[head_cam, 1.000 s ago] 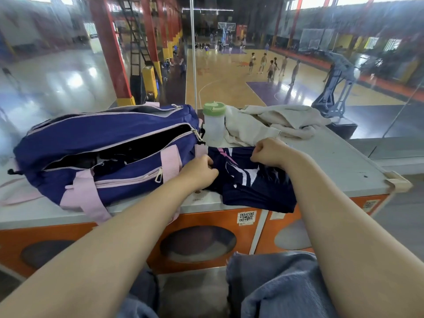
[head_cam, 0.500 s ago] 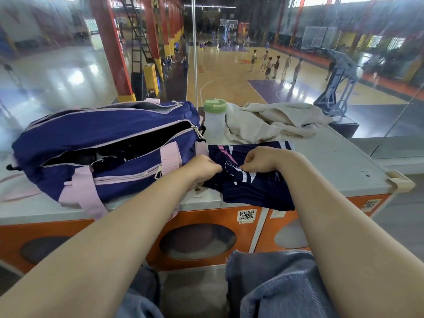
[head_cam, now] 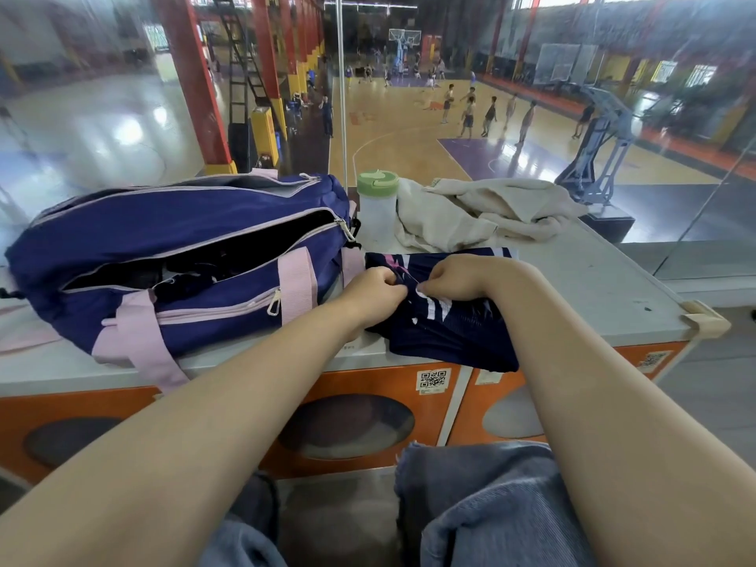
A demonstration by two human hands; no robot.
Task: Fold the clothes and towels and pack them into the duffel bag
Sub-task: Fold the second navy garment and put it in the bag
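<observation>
Both hands have drawn together since 1 s ago: right hand (head_cam: 454, 278) slid in toward left hand (head_cam: 374, 290), now nearly touching at the middle of the jersey (head_cam: 446, 329). Each grip is curled, pinching navy fabric; fingertips hidden, so depth of the pinch unclear.

Jersey lies partly folded on the worktop (head_cam: 605, 288), just right of the bag (head_cam: 176, 255), near edge hanging slightly over the front.

Judgement: mid-fold. To do well, keep both pinches level, carry the gathered edge over squarely, then flatten before lifting; mesh cloth is slippery and likely to slump.

Bag's main zip is open, dark items already inside; opening faces the hands, pink strap (head_cam: 296, 282) lies across it and may snag.

Towel (head_cam: 478, 216) is crumpled behind, unfolded. Bottle (head_cam: 377, 208) stands between bag and towel, close to the jersey's far edge; could be knocked.
</observation>
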